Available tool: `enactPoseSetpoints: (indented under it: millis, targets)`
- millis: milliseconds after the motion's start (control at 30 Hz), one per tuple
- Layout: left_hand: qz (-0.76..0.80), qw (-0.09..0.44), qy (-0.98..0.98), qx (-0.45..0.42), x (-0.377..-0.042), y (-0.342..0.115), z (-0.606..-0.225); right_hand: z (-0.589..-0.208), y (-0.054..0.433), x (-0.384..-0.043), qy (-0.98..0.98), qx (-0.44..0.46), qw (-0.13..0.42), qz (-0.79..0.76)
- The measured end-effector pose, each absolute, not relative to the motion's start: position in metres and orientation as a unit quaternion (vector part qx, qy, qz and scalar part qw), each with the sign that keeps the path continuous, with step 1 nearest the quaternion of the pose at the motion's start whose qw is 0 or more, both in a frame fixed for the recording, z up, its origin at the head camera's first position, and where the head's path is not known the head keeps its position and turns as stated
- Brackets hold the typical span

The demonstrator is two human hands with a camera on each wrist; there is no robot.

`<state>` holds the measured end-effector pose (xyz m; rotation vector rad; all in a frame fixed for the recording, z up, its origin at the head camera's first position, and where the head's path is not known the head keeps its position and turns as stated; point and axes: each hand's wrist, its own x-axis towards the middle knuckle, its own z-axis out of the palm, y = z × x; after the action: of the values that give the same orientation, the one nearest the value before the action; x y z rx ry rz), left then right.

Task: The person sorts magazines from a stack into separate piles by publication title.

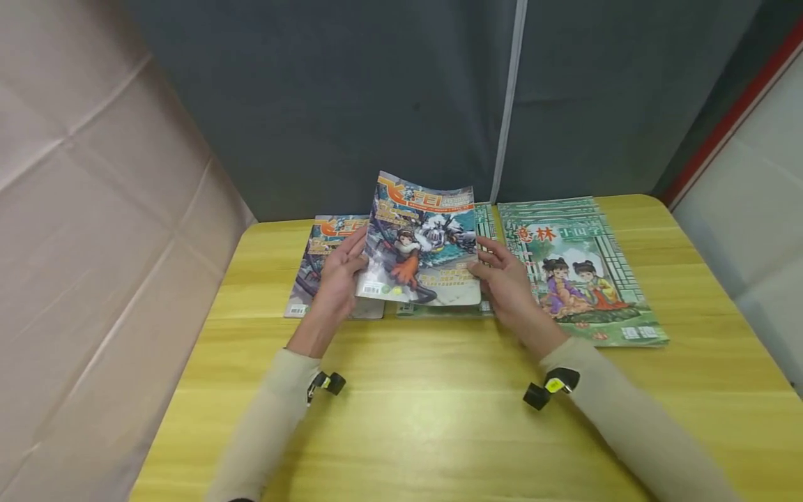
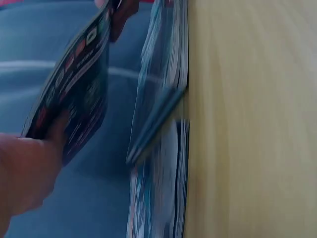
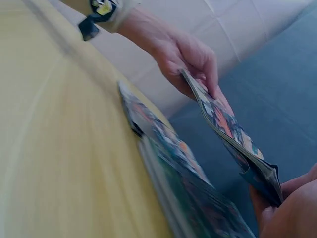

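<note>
Step in hand, as I judge it: handling the held magazine (image 1: 417,244) two-handed, clear of the desk (image 1: 426,418). Best done, I'd say, with light, even pressure on both sides; too much inward push would bow the soft cover, too little would let it sag. In the right wrist view the sheets splay a little at the end near the right grip, so a fuller pinch through all pages would suit there. Sides should move at one pace, lower edge high enough not to drag on the pieces underneath. Grip state: left grip (image 1: 341,275) holds the left side, thumb at the cover's edge, fingers going behind; right grip (image 1: 505,282) pinches the opposite side, thumb in front likewise. Neither holds anything else. Held magazine lies between the two, cover facing the wearer, tilted, its top reaching well beyond the fingers, its bottom edge slightly nearer the wearer than the thumbs. Below it on the desk: a same-titled magazine on the left (image 1: 302,289), partly hidden by the left grip, and a green magazine (image 1: 433,311), mostly covered from above. Stack of green magazines (image 1: 583,279) sits just beyond the right grip.
</note>
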<state>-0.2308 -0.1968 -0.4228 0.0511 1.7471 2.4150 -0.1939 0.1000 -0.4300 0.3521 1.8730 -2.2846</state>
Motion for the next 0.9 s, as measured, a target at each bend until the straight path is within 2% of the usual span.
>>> enactPoseSetpoints:
  millis: [200,300,533,900]
  targets:
    - [0.787,0.161,0.593,0.057,-0.233,-0.258,-0.428,-0.444,0.061,-0.189,0.619,0.112,0.095,-0.772]
    - [0.778,0.180,0.596,0.077,-0.232,-0.284,-0.432,-0.449,0.043,-0.184,0.623,0.108,0.089,-0.770]
    - [0.759,0.186,0.616,0.100,-0.228,-0.327,-0.444,-0.459,0.005,-0.179,0.616,0.087,0.072,-0.780]
    - [0.747,0.184,0.630,0.106,-0.216,-0.369,-0.455,-0.470,-0.034,-0.181,0.656,0.062,0.091,-0.747]
